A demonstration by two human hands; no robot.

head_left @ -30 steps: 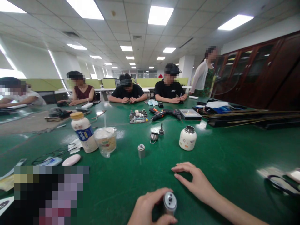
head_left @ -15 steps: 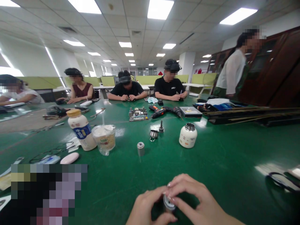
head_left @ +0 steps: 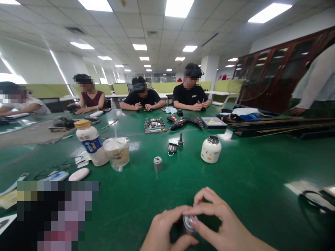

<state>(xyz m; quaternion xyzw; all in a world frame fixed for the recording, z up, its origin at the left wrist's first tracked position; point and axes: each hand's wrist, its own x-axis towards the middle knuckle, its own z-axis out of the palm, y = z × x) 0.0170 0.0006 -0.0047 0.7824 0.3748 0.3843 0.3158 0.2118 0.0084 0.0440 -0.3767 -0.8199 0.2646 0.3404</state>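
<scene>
At the near edge of the view, my left hand [head_left: 163,228] curves round a small silver metal cylinder [head_left: 188,228], fingers behind it and thumb in front. My right hand [head_left: 222,218] is closed at the top of the same cylinder, its thumb and index finger pressed on the end face. What the right fingertips may pinch there is too small to make out. Farther ahead stands a similar small metal cylinder [head_left: 157,164], upright. Behind it lie a small steel cup-shaped part with a ring [head_left: 172,148] and a dark stepped metal piece [head_left: 180,140].
A cream jar [head_left: 210,150] stands right of centre. To the left are a milk bottle [head_left: 91,144], a lidded cup with a straw [head_left: 116,154] and a pink oval object [head_left: 79,174]. Beyond lie a circuit board [head_left: 155,126] and power drills [head_left: 184,122]. Co-workers sit across the table.
My right index and middle fingers have shifted over the cylinder's top, while my left hand keeps its hold. A person walking at the right has moved toward the right edge.
</scene>
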